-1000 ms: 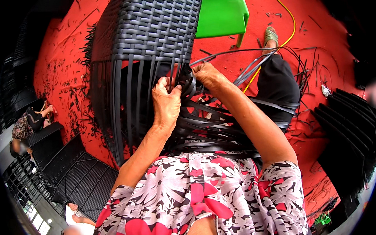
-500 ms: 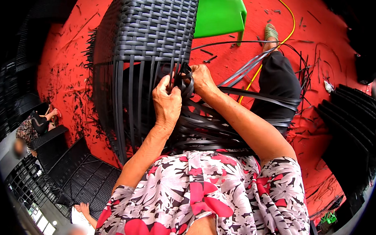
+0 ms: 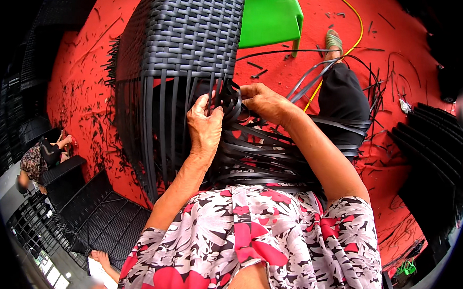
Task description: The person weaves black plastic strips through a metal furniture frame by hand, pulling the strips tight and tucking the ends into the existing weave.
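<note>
A grey-black woven wicker piece [image 3: 192, 37] stands in front of me, its weave ending in a row of loose vertical strips [image 3: 163, 121]. My left hand [image 3: 205, 125] is closed among these strips near the weave's lower right corner, thumb and fingers pinching a flat black plastic strip. Just right of it, my right hand [image 3: 268, 102] pinches at a looped bundle of black strips [image 3: 232, 103] beside the corner; its fingertips are partly hidden. More long strips [image 3: 262, 151] lie heaped across my lap and around my right leg.
A green plastic stool [image 3: 273, 20] stands beyond the woven piece. A yellow cable [image 3: 357, 36] crosses the red floor [image 3: 84, 86], which is littered with strip scraps. Dark wicker pieces [image 3: 112, 214] stand at left, a dark stack [image 3: 433, 148] at right. Other people [image 3: 42, 159] sit at lower left.
My right hand has moved right and slightly down, away from the corner, and the grey strips trailing toward my leg have shifted. My left hand stays almost in place.
</note>
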Available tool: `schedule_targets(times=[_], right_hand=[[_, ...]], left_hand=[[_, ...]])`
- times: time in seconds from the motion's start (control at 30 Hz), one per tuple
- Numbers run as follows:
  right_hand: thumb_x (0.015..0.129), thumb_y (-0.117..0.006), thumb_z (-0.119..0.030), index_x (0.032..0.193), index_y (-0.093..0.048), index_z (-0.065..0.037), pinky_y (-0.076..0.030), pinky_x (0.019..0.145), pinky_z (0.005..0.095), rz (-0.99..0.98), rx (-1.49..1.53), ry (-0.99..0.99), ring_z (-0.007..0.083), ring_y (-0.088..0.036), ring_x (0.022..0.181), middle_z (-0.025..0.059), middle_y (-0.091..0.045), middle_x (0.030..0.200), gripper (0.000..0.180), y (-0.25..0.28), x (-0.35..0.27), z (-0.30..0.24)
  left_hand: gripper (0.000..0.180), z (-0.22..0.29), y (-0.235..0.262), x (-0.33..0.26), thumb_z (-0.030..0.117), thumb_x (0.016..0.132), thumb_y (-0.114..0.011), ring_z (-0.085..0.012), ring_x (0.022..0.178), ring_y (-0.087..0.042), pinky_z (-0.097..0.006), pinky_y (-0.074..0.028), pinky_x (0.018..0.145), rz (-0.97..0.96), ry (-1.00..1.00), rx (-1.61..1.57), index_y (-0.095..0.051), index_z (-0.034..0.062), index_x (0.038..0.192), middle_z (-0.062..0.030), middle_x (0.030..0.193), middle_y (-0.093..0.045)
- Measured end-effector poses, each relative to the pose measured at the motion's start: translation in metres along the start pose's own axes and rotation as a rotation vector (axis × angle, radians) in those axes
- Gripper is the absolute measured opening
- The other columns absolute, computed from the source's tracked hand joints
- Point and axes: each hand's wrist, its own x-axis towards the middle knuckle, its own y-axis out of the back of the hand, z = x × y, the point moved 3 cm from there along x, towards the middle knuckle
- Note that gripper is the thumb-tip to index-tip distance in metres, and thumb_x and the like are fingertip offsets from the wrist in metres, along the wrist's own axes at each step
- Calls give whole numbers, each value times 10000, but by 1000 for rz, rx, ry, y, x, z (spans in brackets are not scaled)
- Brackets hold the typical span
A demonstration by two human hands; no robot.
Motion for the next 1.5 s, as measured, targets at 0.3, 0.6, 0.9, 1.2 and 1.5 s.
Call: schedule_targets(times=[0.3, 0.6, 0.9, 1.2, 1.5], right_hand=[[722, -638, -80, 764, -574, 13, -447, 519, 306, 381, -425, 134, 151, -576, 586, 89, -582, 636, 121, 0, 18, -8], [739, -646, -80, 785, -536, 1, -440, 562, 260, 354, -120, 69, 103, -543, 639, 54, -588, 686, 144, -1, 22, 5], [850, -589, -166, 870, -636, -15, -420, 575, 216, 6, -247, -170, 49, -522, 629, -13, -608, 711, 159, 18, -26, -5], [840, -602, -133, 785, -668, -20, -344, 460, 207, 178, -277, -6, 13, -440, 521, -72, -562, 613, 142, -5, -7, -6], [831, -607, -120, 788, -646, 15, -387, 492, 249, 247, -476, 97, 42, -450, 557, -61, -544, 621, 147, -7, -11, -3]], left_hand=[[352, -11, 1, 6, -51, 785, -521, -83, 834, -570, -205, -459, 737, -33, -44, -25, -555, -22, 1134, -42, 955, -615], [389, -5, 0, 3, -51, 787, -524, -39, 670, -518, -176, -416, 559, -16, -25, 114, -543, -15, 1174, -20, 928, -611], [438, -12, 0, 0, -62, 753, -534, -88, 621, -509, -219, -449, 595, 33, 14, 61, -524, -28, 1189, -69, 961, -617], [370, -24, -4, -3, -51, 791, -522, -92, 736, -546, -201, -429, 632, 10, -40, 176, -560, -6, 1157, -51, 956, -595], [388, -10, -10, -10, 1, 779, -528, -264, 882, -618, -296, -462, 827, -65, -33, 21, -555, 1, 1166, -179, 961, -642]])
